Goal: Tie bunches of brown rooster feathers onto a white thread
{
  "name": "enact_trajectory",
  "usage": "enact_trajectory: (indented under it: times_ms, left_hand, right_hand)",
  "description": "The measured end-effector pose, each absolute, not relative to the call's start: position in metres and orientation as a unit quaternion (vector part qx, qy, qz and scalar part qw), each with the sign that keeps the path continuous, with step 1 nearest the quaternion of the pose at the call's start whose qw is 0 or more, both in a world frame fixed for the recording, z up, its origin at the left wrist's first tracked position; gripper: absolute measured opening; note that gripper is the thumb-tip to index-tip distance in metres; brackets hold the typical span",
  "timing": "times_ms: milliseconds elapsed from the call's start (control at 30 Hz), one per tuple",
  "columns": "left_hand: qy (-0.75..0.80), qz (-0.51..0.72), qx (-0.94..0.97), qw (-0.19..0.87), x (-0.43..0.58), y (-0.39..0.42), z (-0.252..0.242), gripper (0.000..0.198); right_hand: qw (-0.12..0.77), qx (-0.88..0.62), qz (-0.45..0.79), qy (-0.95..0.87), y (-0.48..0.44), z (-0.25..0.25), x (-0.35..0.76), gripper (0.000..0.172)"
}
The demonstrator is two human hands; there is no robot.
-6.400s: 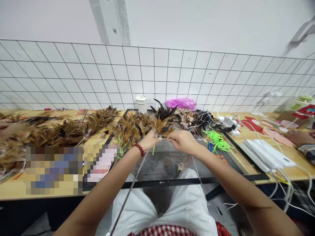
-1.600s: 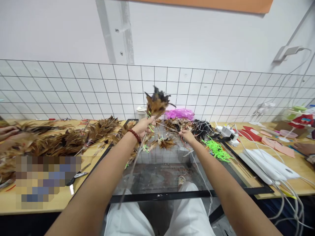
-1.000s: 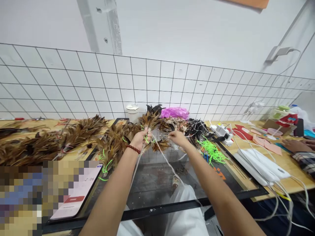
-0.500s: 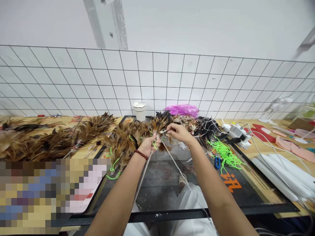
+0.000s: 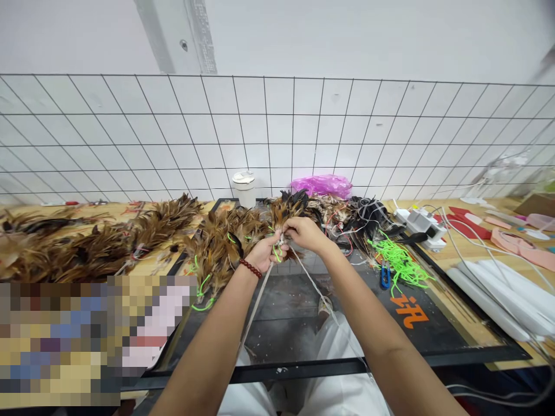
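Note:
My left hand, with a red bead bracelet at the wrist, is closed around the base of a brown feather bundle that carries a green cord. A thin stick runs down from that hand toward my lap. My right hand is pinched right against the bundle's base, touching the left hand. A pale string trails from the right hand down to my knees. Both hands hover over the far part of a black-framed glass panel.
Finished feather bundles lie along the wooden bench at left. A white cup, a pink bag, tangled cords, green cords, blue snips and white tubes lie around. A wire grid backs the bench.
My left hand raised the feather bundle high, then lowered it to the panel. My right hand moved in from the right and now pinches at the bundle's base beside the left hand.

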State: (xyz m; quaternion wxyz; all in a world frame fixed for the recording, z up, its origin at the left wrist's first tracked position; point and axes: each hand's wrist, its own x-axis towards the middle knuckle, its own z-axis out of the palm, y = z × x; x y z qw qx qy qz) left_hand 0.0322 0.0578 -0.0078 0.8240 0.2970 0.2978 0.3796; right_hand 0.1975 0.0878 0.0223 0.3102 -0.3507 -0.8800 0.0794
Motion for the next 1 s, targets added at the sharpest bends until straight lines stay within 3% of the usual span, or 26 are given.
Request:
enact_trajectory:
  times_ms: [300, 367, 467, 533, 600, 667, 800, 900, 1000]
  left_hand:
    - [0.397, 0.401, 0.405, 0.719, 0.04, 0.049, -0.003, 0.042]
    - [0.401, 0.414, 0.403, 0.71, 0.039, 0.049, -0.001, 0.041]
    - [0.395, 0.432, 0.399, 0.706, 0.036, 0.049, 0.003, 0.04]
    - [0.4, 0.441, 0.405, 0.694, 0.035, 0.049, 0.004, 0.039]
    - [0.418, 0.449, 0.414, 0.673, 0.035, 0.05, 0.005, 0.041]
    - [0.432, 0.452, 0.423, 0.656, 0.036, 0.05, 0.004, 0.044]
    - [0.46, 0.456, 0.456, 0.61, 0.043, 0.049, 0.003, 0.043]
    - [0.481, 0.448, 0.486, 0.576, 0.051, 0.046, 0.001, 0.038]
    - [0.493, 0.422, 0.518, 0.558, 0.057, 0.043, -0.001, 0.032]
  right_hand:
    - [0.345, -0.377, 0.14, -0.848, 0.09, 0.023, 0.194, 0.016]
    - [0.38, -0.437, 0.18, -0.795, 0.093, 0.022, 0.196, 0.022]
    - [0.382, -0.495, 0.376, -0.684, 0.086, 0.018, 0.199, 0.039]
    - [0.304, -0.438, 0.566, -0.629, 0.075, 0.012, 0.201, 0.045]
    - [0.243, -0.382, 0.661, -0.599, 0.062, 0.006, 0.203, 0.045]
    - [0.265, -0.408, 0.625, -0.61, 0.054, 0.002, 0.207, 0.039]
    - [0.364, -0.527, 0.33, -0.694, 0.048, 0.001, 0.217, 0.022]
    - [0.36, -0.536, 0.144, -0.75, 0.041, 0.005, 0.223, 0.02]
    - [0.298, -0.495, 0.012, -0.816, 0.031, 0.016, 0.227, 0.023]
